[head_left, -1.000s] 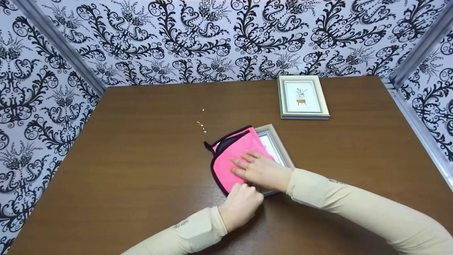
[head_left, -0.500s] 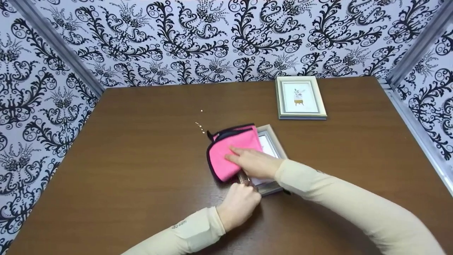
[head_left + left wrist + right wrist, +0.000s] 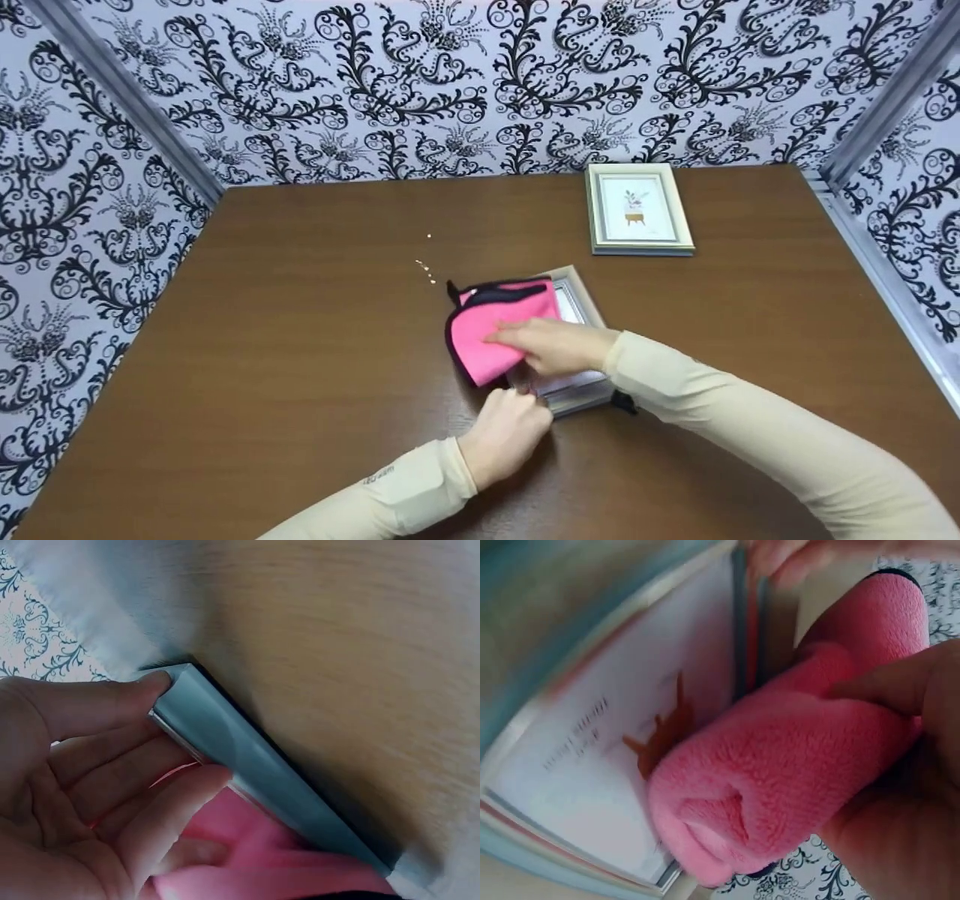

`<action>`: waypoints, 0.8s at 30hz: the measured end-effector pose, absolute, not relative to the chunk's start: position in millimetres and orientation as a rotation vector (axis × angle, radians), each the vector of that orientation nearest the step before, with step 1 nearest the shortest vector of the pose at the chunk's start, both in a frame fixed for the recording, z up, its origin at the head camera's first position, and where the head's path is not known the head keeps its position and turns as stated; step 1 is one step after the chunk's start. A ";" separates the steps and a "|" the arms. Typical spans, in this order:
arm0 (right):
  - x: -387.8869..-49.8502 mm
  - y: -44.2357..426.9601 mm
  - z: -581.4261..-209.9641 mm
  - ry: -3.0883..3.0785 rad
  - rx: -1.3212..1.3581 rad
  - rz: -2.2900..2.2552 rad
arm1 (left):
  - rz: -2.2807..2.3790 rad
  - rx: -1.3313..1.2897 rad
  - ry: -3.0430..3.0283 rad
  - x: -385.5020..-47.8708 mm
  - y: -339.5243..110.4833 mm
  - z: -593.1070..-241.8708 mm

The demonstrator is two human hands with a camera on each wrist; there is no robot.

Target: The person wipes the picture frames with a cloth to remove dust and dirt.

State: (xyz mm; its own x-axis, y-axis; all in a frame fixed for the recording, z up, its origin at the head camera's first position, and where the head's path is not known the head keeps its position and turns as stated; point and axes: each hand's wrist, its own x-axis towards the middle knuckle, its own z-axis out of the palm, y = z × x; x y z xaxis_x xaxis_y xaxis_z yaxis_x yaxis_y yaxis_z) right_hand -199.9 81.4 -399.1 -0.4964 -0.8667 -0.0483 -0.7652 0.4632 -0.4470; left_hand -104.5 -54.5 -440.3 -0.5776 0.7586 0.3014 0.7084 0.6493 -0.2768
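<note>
A pink plush cloth (image 3: 480,337) with black edging lies folded over a light-rimmed picture frame (image 3: 592,300) on the table. My right hand (image 3: 559,346) grips the cloth against the picture; in the right wrist view, the thumb and fingers wrap around the bunched cloth (image 3: 780,757). The print under the glass (image 3: 592,787) shows an orange stool and some lettering. My left hand (image 3: 508,429) holds the near left corner of the frame. Up close in the left wrist view, its thumb and fingers pinch the frame's greenish side (image 3: 255,757).
Toward the back right lies a second picture frame (image 3: 637,210) with a plant print. Small pale crumbs (image 3: 426,270) are scattered on the brown table (image 3: 262,337) left of the cloth. Black-and-white patterned walls (image 3: 450,90) close off the back and sides.
My right hand has gone from spread fingers on the cloth to a bunched grip. The cloth shifted up and left, then slightly back right, baring more of the frame's lower part. My left hand stayed put.
</note>
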 end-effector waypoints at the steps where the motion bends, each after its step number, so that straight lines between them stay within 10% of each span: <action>1: -197.0 83.6 -398.3 2.431 -1.437 -0.551 | 0.174 -1.148 -2.471 -104.4 -55.0 -440.5; 24: -211.3 195.1 -330.2 2.711 -1.381 -0.987 | -0.106 -1.090 -2.717 -133.0 -86.9 -435.1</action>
State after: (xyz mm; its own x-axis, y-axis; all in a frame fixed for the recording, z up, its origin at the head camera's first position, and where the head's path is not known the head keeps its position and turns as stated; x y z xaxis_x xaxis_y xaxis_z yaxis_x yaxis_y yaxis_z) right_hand -211.3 195.1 -330.2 -0.6256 -0.7140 0.3145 -0.7490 0.4369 -0.4981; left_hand -133.0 -86.9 -435.1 -0.7038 0.6747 0.2223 0.6900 0.7237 -0.0122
